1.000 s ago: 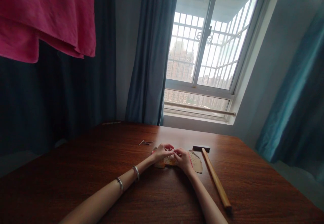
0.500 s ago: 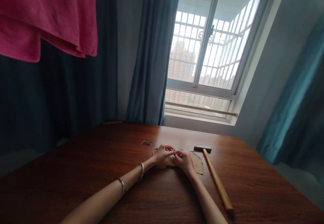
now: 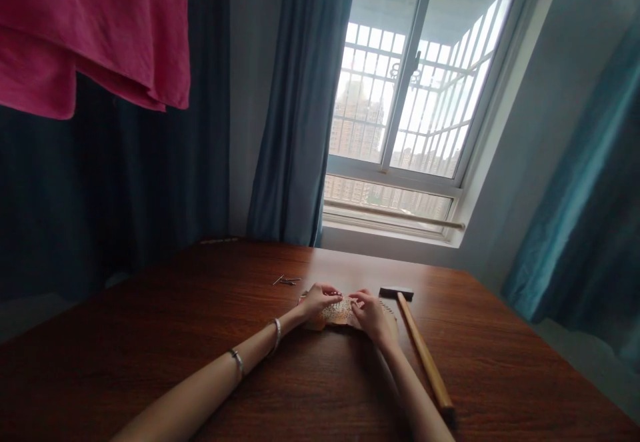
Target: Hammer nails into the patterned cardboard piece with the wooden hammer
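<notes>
Both hands are over a tan, dotted flat piece (image 3: 341, 314) with some pink at its left end; it lies on the table, partly hidden under them. My left hand (image 3: 320, 301) bends over its left part, thumb and fingers drawn together in a pinch. What sits in that pinch is too small to make out. My right hand (image 3: 371, 315) is over the right part, fingers curled and close to the thumb; anything between them is hidden. A short gap separates the two sets of fingertips, with the dotted surface showing below it.
A hammer (image 3: 423, 345) with a wooden handle lies right of my right hand, its dark head toward the window. Several thin metal nails (image 3: 287, 281) lie beyond my left hand. The brown wooden table (image 3: 200, 322) reaches toward curtains (image 3: 287, 109) and a window.
Half a second ago my fingertips met at the middle of the piece. Now they are apart, my right hand having drawn slightly right and uncovered more of the dotted surface.
</notes>
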### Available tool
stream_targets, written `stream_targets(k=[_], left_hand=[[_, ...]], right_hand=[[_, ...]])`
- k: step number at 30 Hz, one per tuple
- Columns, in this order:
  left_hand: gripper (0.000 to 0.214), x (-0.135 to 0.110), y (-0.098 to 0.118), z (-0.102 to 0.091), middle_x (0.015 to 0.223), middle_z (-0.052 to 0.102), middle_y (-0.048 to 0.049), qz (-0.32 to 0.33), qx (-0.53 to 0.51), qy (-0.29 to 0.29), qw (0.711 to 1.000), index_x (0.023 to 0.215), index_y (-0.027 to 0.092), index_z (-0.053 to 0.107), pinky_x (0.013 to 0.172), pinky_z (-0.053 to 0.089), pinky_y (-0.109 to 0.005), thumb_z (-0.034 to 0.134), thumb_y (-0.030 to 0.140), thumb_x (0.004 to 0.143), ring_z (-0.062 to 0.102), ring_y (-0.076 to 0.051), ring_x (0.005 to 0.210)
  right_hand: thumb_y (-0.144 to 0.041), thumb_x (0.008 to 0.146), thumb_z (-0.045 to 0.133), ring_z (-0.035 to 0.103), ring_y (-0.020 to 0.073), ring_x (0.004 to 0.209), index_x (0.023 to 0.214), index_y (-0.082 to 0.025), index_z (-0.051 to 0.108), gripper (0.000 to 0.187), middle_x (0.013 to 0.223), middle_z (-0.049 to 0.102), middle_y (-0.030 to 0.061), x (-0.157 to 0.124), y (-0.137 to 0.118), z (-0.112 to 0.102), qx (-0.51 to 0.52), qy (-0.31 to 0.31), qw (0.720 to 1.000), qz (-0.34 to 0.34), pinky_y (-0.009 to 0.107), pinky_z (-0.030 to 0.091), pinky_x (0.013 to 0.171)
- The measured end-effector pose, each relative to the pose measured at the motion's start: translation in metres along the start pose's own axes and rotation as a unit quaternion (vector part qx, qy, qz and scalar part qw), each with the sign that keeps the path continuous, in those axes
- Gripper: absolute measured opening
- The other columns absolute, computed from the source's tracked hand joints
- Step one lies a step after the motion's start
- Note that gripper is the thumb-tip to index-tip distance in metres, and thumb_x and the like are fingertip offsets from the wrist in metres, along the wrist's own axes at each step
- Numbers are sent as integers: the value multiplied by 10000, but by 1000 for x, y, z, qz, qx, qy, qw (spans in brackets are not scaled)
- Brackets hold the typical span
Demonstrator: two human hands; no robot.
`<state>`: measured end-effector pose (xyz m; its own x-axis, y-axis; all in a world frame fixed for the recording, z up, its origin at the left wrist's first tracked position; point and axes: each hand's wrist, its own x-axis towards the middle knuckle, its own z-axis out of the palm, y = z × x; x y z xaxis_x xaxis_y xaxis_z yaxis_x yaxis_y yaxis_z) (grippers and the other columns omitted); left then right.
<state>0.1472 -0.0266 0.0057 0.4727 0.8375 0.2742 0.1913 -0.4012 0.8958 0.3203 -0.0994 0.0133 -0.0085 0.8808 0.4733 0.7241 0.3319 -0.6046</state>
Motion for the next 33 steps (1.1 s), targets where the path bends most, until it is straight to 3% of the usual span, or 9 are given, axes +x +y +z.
stream_targets(k=[3, 8, 11, 19, 24, 28, 30, 33], left_hand=[[348, 0, 2, 0, 721, 677, -69, -12, -8, -7, 1000, 763, 103, 698, 608, 415, -230, 680, 419, 618, 592, -166, 680], [321, -1, 4, 1, 683, 665, -56, -28, -7, -3, 1000, 712, 106, 693, 585, 395, -223, 680, 411, 612, 578, -157, 650], [336, -2, 7, 0, 659, 652, -48, -29, 14, 5, 999, 693, 100, 691, 580, 382, -220, 681, 423, 603, 566, -153, 637], [361, -4, 13, -2, 688, 660, -61, -27, 29, -2, 999, 713, 96, 699, 587, 376, -221, 669, 440, 610, 565, -161, 662], [340, -5, 13, -3, 681, 655, -60, -18, 42, -4, 999, 699, 101, 698, 587, 376, -217, 658, 431, 626, 561, -157, 659], [349, -3, 6, -2, 688, 651, -52, -11, 39, -3, 999, 694, 106, 695, 585, 374, -213, 655, 446, 627, 561, -155, 666], [361, -2, 2, -1, 692, 653, -54, -15, 32, -3, 999, 699, 102, 693, 580, 373, -214, 661, 451, 619, 563, -159, 668], [368, -1, 0, -1, 698, 657, -57, -21, 32, -5, 999, 710, 100, 696, 571, 368, -215, 661, 456, 620, 564, -161, 664]], right_hand=[[-200, 782, 469, 574, 186, 910, 949, -172, 661, 256, 990, 597, 98, -8, 7, -43, -152, 31, 986, 62, 265, 423, 815], [-230, 827, 383, 591, 281, 884, 1049, -163, 605, 320, 956, 576, 166, -41, 28, -92, -377, 1, 897, 232, 367, 451, 711], [-296, 868, 315, 617, 282, 819, 988, -161, 612, 348, 900, 576, 162, -63, 34, -97, -417, -29, 873, 251, 362, 460, 650], [-342, 882, 302, 629, 281, 825, 946, -134, 576, 350, 896, 583, 153, -75, 36, -84, -393, -75, 880, 255, 362, 459, 668], [-322, 875, 303, 617, 252, 833, 884, -144, 581, 330, 865, 603, 142, -73, 38, -87, -307, -46, 917, 252, 330, 441, 703], [-429, 816, 383, 585, 193, 640, 751, -177, 577, 325, 679, 585, 67, -65, 16, -93, -65, 7, 967, 246, 257, 423, 520], [-502, 766, 436, 506, 149, 477, 777, -174, 565, 353, 580, 519, 14, -61, -1, -96, 118, 14, 956, 269, 231, 350, 382], [-525, 687, 549, 423, 98, 399, 719, -162, 546, 365, 500, 436, -33, -58, -25, -101, 315, -39, 904, 286, 194, 272, 320]])
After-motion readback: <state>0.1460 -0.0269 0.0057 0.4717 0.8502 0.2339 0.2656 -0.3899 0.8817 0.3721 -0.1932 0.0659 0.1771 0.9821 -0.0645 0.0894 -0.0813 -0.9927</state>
